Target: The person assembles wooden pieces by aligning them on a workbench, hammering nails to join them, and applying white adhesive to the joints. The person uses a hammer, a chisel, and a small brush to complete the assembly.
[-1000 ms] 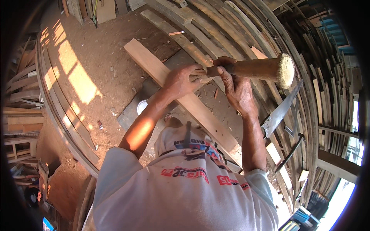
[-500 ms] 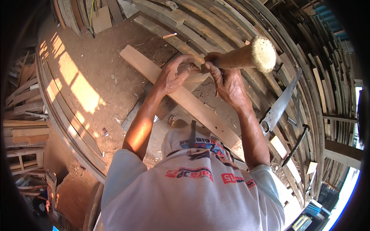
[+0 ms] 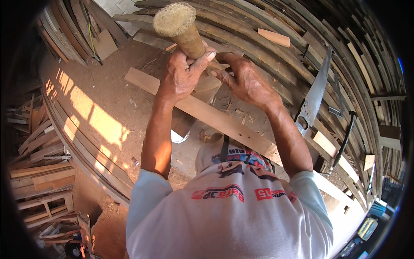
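A thick, tapered wooden piece [image 3: 189, 41] with a frayed, pale round end is gripped in my left hand [image 3: 179, 75]. Its frayed end points up and to the far left, while the narrow lower end is hidden by my fingers. Close to that hidden end, my right hand [image 3: 250, 82] has its thumb and forefinger apart, with no held thing visible between them. Beneath both hands, a long smooth wooden board [image 3: 215, 121] slants from far left to near right. It has small dark holes toward its near end.
On the right, a handsaw [image 3: 315, 93] leans over stacked long timbers [image 3: 276, 60], near a dark metal bar [image 3: 345, 140]. Wood scraps [image 3: 43, 177] are piled at the left. Shavings [image 3: 241, 114] litter the dirt floor [image 3: 112, 77] beyond the board.
The tapered wooden piece has passed from my right hand to my left. Its frayed end has swung from the right to the far left. The view has also shifted.
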Motion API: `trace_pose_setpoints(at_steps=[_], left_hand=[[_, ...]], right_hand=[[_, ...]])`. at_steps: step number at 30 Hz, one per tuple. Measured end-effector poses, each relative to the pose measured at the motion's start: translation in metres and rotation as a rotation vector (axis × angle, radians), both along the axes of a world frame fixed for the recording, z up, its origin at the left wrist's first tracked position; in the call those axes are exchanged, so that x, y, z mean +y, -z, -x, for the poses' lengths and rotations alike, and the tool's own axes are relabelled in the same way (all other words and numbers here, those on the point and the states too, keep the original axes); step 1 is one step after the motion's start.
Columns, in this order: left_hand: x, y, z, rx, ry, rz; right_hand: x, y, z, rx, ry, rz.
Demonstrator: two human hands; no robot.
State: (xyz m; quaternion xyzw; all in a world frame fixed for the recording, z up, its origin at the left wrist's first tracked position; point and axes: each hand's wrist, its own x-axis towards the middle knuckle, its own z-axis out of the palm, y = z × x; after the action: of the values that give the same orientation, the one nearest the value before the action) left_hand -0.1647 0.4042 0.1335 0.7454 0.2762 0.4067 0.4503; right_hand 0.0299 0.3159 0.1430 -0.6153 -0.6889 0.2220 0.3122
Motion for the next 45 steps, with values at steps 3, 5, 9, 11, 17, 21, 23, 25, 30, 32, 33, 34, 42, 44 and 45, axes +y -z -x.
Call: trace_pose_setpoints(at_steps=[3, 5, 9, 11, 17, 21, 23, 25, 30, 32, 33, 34, 42, 44, 45], left_hand=[[0.001, 0.008, -0.001, 0.005, -0.024, 0.006], [-0.002, 0.006, -0.002, 0.113, 0.027, -0.004], [-0.008, 0.032, 0.010, -0.016, -0.016, 0.128], [-0.006, 0.032, 0.014, -0.039, -0.045, 0.157], [-0.002, 0.036, 0.022, -0.040, -0.030, 0.107], [-0.008, 0.035, 0.024, -0.037, -0.049, 0.129], [-0.010, 0.035, 0.018, -0.006, -0.072, 0.111], [-0.008, 0.043, 0.015, 0.035, -0.086, 0.104], [-0.009, 0.064, 0.015, 0.090, -0.190, 0.148], [0.000, 0.072, 0.013, 0.069, -0.230, 0.236], [0.004, 0.077, 0.011, 0.061, -0.244, 0.281], [0.003, 0.085, 0.013, 0.044, -0.260, 0.312], [0.005, 0.044, -0.002, 0.114, -0.077, 0.079], [0.000, 0.019, -0.015, 0.136, 0.002, 0.044], [-0.002, 0.008, -0.021, 0.148, 0.038, 0.025]], right_hand=[[-0.040, 0.000, -0.050, 0.045, 0.164, 0.091], [-0.070, 0.017, -0.094, 0.068, 0.321, 0.125], [-0.138, 0.058, -0.211, -0.015, 0.684, 0.015], [-0.201, 0.096, -0.297, -0.108, 0.997, -0.178], [-0.398, 0.144, -0.468, -0.595, 1.315, 0.177], [-0.451, 0.184, -0.500, -0.581, 1.284, 0.210], [-0.463, 0.189, -0.507, -0.539, 1.273, 0.209], [-0.468, 0.195, -0.506, -0.594, 1.367, 0.281], [-0.382, 0.149, -0.428, -0.742, 1.458, 0.120], [-0.318, 0.115, -0.361, -0.583, 1.267, -0.168], [-0.281, 0.105, -0.320, -0.516, 1.152, -0.353], [-0.240, 0.091, -0.272, -0.373, 0.984, -0.323], [-0.060, 0.041, -0.062, -0.135, 0.182, -0.076], [-0.035, 0.032, -0.037, -0.103, 0.092, -0.219], [-0.023, 0.028, -0.028, -0.043, 0.084, -0.160]])
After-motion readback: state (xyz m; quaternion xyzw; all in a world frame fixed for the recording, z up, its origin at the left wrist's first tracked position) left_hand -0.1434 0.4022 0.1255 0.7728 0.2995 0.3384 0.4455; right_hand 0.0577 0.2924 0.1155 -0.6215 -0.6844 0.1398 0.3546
